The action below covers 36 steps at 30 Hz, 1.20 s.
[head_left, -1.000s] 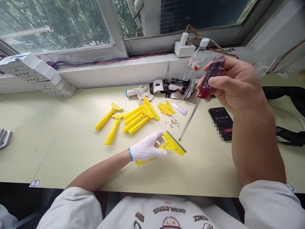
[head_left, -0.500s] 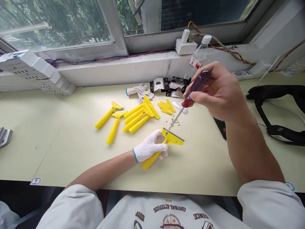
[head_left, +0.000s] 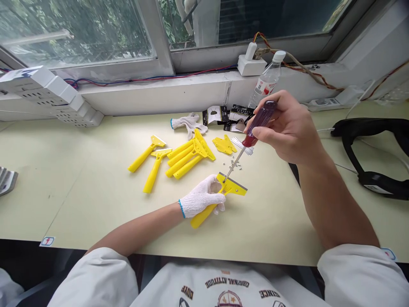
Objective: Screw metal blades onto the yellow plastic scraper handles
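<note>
My left hand (head_left: 204,197), in a white knit glove, is closed around the neck of a yellow scraper (head_left: 202,216). A thin blade edges the scraper's wide head, which points up and to the right. My bare right hand (head_left: 284,128) grips a screwdriver (head_left: 260,121) by its dark purple and red handle. The shaft slants down to the left, its tip on a screw spot in the scraper head. Just beyond the head lie several small screws (head_left: 234,164). Yellow plates (head_left: 224,145) and thin blades (head_left: 243,146) are behind them.
More yellow scrapers (head_left: 188,157) lie left of centre, beside a spare white glove (head_left: 190,123). Black packaging cards (head_left: 215,115) and a water bottle (head_left: 266,81) stand toward the windowsill. A black headset-like frame (head_left: 377,179) is at the right, and white boxes (head_left: 57,96) at the left.
My right hand and the screwdriver handle have shifted slightly down and left, with the tip staying at the scraper head. My left hand holds the scraper in nearly the same place.
</note>
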### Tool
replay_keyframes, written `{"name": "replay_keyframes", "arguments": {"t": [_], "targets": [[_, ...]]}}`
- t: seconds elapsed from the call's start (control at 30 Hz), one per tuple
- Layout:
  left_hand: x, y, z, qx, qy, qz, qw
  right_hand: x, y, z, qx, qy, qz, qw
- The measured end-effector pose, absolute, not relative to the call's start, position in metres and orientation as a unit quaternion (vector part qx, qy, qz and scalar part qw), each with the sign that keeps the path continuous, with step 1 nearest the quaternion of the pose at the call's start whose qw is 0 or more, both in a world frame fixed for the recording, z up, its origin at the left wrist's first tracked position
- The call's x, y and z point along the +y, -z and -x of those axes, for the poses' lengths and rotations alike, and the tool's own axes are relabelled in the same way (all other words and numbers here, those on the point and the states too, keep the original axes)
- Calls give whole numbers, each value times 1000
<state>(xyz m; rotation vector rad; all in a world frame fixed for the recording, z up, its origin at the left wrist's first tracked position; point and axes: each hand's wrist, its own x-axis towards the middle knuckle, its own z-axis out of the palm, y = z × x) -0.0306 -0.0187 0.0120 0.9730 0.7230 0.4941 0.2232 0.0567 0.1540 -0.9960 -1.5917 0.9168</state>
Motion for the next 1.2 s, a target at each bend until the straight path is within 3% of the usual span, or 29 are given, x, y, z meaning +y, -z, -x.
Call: {"name": "replay_keyframes", "arguments": {"t": [1.2], "targets": [[-17,-10,31,328,-232,-447,799,54,-156,-225,-662,-372,403,511]]}}
